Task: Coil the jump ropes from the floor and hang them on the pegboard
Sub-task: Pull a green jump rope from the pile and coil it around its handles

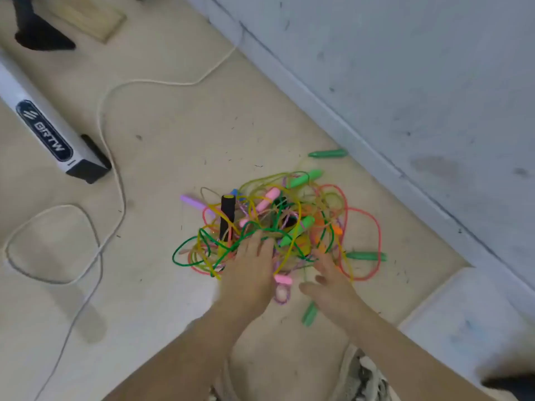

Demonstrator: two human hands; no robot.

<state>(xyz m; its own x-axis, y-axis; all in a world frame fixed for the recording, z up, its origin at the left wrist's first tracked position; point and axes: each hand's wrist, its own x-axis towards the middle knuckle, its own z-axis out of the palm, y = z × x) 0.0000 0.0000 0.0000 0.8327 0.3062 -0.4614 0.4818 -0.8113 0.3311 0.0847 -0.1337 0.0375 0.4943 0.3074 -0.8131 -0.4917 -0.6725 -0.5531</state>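
A tangled heap of jump ropes (pixel 275 227) lies on the beige floor: green, yellow, red, pink and purple cords with green, pink, purple and black handles. One black foam handle (pixel 227 217) stands out at the heap's left. A pink handle (pixel 283 279) lies at the near edge between my hands. My left hand (pixel 250 273) reaches into the near left side of the heap with fingers extended over the cords. My right hand (pixel 333 280) reaches in at the near right with spread fingers. Neither hand plainly grips a rope. The pegboard is out of view.
A grey wall (pixel 405 82) with a baseboard runs diagonally on the right. A white cable (pixel 115 180) snakes across the floor at left, beside a white and black bar (pixel 49 131). A wooden board (pixel 86 18) lies at the top left. My shoe (pixel 364 377) shows at the bottom.
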